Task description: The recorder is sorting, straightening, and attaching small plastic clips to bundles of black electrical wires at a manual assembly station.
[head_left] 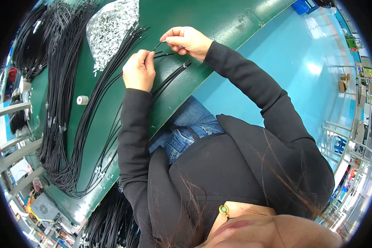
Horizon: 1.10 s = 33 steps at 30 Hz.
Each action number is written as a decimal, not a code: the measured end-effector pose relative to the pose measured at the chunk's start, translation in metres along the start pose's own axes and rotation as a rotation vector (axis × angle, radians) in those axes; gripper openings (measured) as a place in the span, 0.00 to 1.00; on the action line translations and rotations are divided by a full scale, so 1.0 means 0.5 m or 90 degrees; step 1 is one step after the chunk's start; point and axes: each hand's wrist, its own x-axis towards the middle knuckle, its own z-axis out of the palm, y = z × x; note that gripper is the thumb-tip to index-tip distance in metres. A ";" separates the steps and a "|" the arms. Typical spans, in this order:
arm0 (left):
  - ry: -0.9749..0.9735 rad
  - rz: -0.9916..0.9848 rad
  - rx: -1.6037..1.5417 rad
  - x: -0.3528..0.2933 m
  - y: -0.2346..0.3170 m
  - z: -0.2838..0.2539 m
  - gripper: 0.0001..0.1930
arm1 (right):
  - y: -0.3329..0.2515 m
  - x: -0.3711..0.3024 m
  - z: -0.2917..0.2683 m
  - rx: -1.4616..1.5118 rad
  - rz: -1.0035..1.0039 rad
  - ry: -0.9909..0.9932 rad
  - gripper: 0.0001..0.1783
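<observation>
Up near the far edge of the green table [219, 25], both hands work on one thin black cable [158, 46]: the left hand [139, 71] has its fingertips pinched together on the strand, and the right hand [187, 40] pinches its end, where a small pale tip shows. Beside them lie a long bundle of black cables [95, 111], a clear bag of small metal parts [109, 27] and a white tape roll [82, 100]

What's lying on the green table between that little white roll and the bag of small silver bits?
In the head view, black cords run across the table between the white roll and the bag of silver parts.
</observation>
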 end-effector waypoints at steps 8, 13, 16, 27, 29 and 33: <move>-0.011 0.032 0.006 -0.006 -0.002 0.004 0.07 | -0.009 -0.001 0.020 -0.142 -0.035 0.028 0.11; -0.003 0.077 -0.014 -0.005 0.010 0.008 0.04 | -0.015 0.002 0.036 -0.204 -0.042 -0.030 0.10; 0.040 0.062 -0.072 -0.004 0.011 0.012 0.02 | -0.018 0.001 0.039 -0.077 0.056 -0.038 0.11; 0.008 0.000 -0.055 -0.007 0.008 0.007 0.03 | -0.010 -0.010 0.013 -0.100 -0.022 -0.017 0.17; -0.003 0.009 -0.032 -0.008 0.007 0.003 0.03 | -0.001 -0.010 0.011 -0.235 -0.104 -0.009 0.18; -0.039 0.042 0.017 -0.010 0.001 0.004 0.04 | 0.002 -0.014 0.012 -0.537 -0.272 0.012 0.21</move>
